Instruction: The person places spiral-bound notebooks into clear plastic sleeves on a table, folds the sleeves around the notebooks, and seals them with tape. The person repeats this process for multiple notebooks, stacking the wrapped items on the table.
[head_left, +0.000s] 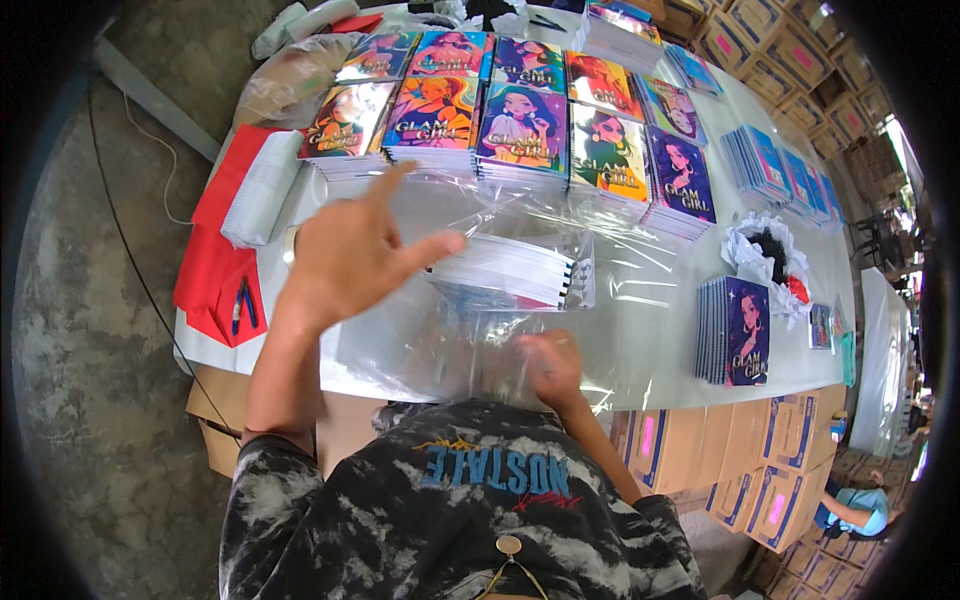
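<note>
Blurring at worktop [805, 368]'s nr edge, R hand [552, 366] is half-curled; can't tell if its grip has clear film [632, 265]. Stack of spiral ntbks [505, 270] lies mid-worktop, in or under film, unclear which. L hand [352, 242]'s raised by stack's L end, grip spread wide. Beyond: rows of glossy-cover ntbks [522, 122].

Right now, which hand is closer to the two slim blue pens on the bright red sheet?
Left. The left hand is just right of the blue pens; the right hand is much farther right.
</note>
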